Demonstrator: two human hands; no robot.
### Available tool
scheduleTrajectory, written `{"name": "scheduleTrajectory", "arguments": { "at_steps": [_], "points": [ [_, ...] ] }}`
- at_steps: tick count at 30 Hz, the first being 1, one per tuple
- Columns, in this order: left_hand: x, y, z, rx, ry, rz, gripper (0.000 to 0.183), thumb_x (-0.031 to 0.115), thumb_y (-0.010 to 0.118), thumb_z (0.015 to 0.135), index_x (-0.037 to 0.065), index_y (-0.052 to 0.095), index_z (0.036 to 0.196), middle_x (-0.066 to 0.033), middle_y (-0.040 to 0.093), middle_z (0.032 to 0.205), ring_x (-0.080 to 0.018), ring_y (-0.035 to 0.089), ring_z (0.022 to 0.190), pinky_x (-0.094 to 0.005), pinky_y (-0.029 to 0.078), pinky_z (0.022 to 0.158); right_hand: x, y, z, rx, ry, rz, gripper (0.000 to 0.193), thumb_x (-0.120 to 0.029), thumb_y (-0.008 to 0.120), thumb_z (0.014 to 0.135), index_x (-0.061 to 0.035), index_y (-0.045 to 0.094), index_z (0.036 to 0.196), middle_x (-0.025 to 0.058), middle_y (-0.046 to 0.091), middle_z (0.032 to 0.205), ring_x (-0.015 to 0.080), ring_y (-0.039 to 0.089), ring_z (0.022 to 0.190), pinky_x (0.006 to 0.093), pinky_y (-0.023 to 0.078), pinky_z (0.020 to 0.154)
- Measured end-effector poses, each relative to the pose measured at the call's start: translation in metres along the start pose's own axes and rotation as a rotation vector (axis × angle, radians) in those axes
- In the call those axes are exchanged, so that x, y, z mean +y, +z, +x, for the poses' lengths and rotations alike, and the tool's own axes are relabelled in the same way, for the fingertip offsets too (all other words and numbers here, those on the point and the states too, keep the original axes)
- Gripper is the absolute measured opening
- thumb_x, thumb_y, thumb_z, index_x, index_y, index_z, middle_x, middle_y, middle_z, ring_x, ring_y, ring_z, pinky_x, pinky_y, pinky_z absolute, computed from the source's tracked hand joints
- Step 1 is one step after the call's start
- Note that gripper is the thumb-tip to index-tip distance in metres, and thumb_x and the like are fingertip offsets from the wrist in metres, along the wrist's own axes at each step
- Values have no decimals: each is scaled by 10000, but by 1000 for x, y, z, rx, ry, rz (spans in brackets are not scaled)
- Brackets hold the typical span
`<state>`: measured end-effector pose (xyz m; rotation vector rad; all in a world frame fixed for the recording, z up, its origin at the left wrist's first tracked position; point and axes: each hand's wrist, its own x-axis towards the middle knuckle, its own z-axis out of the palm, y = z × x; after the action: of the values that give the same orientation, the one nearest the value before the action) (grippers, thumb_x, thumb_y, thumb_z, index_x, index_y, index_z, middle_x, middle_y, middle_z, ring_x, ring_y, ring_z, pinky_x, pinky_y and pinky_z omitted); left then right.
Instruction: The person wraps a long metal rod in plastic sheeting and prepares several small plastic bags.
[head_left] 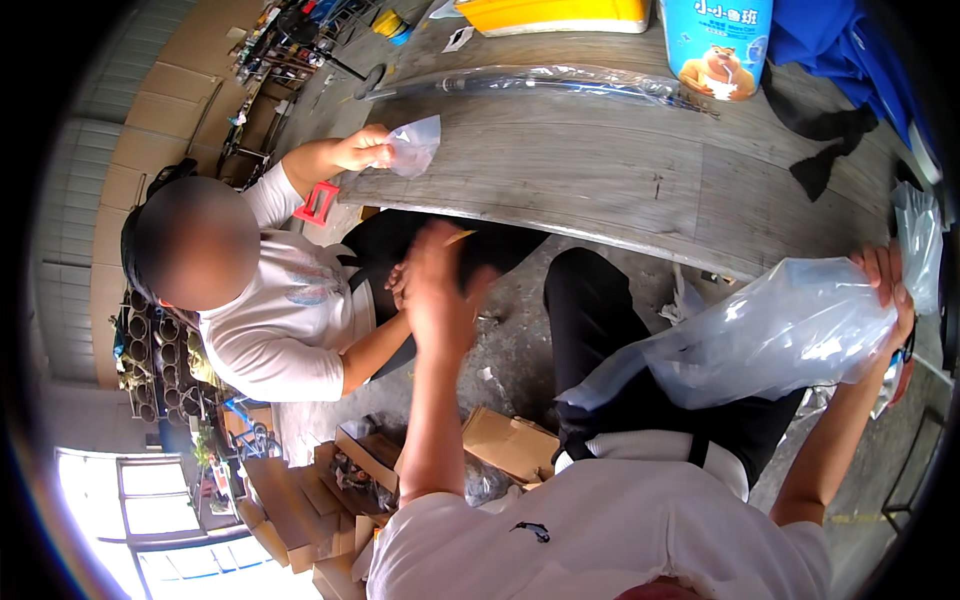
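My right hand [888, 290] is closed on the edge of a large clear plastic bag [770, 330], at the table's right end. The bag hangs down over my lap, its lower end across my thigh. My left hand [445, 290] is raised off the table's front edge, blurred by motion. Its thumb stands apart from the fingers, and I make out nothing held in it. To the left, a seated co-worker's hand [368, 148] pinches a small clear plastic bag [413, 147] above the table's left end. The co-worker's other hand is partly hidden behind mine.
On the grey wood-grain table [560, 165] lie a long plastic-wrapped bundle of thin rods [540, 84], a yellow tray [560, 15], a blue tub [715, 45] and a black strap [822, 130]. Blue cloth [830, 50] lies at the far right. Cardboard boxes [290, 505] stand on the floor at lower left.
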<state>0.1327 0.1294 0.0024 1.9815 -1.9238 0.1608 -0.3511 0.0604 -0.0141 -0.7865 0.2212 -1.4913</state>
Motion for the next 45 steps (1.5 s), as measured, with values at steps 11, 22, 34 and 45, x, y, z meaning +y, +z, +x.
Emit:
{"name": "scheduleTrajectory", "arguments": {
  "at_steps": [11, 22, 34, 45],
  "points": [
    [-55, 24, 171, 379, 445, 174, 131, 135, 574, 877, 49, 627, 959, -79, 641, 1094, -282, 541, 1143, -469, 332, 1045, 2, -1, -2, 90, 37, -20, 255, -211, 644, 729, -93, 421, 771, -22, 400, 630, 116, 404, 742, 258, 324, 807],
    [116, 76, 122, 125, 601, 30, 275, 159, 538, 889, 15, 582, 1119, -199, 575, 1214, -337, 543, 1148, -419, 419, 991, 0, 11, -2, 133, 41, -204, 260, -260, 614, 682, -113, 406, 627, -23, 412, 584, 117, 411, 722, 253, 311, 781],
    [129, 84, 123, 38, 667, 115, 384, 156, 545, 875, 24, 546, 1236, -198, 547, 1259, -304, 536, 1171, -358, 456, 947, 0, 7, -5, 86, 20, -297, 293, -300, 635, 669, -112, 424, 590, -14, 422, 560, 124, 416, 696, 270, 313, 779],
    [123, 85, 123, 38, 683, 97, 377, 123, 531, 876, 33, 541, 1243, -197, 540, 1269, -304, 535, 1173, -355, 473, 927, 1, 10, -6, 76, 4, -358, 287, -321, 639, 666, -76, 491, 649, -8, 438, 562, 132, 439, 688, 281, 329, 785]
  ]
}}
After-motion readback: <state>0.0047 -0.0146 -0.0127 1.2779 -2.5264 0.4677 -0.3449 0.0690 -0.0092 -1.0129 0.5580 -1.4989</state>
